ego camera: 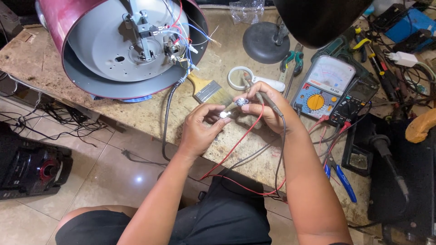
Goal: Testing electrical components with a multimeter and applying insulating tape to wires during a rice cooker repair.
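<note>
Both forearms are bare from elbow to wrist, no sleeves in view. The hands, left (pixel 197 131) and right (pixel 265 109), carry no gloves (rings, if any, are too small to tell). Black shorts (pixel 218 218), apparently, cover the lap.

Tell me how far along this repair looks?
Done: the maroon round appliance lies on its side, its base wiring exposed. In hand: the left hand pinches a small shiny metal part; the right hand holds another small part and meter probes. Left: the loose wires remain unattached, the appliance open.
</note>
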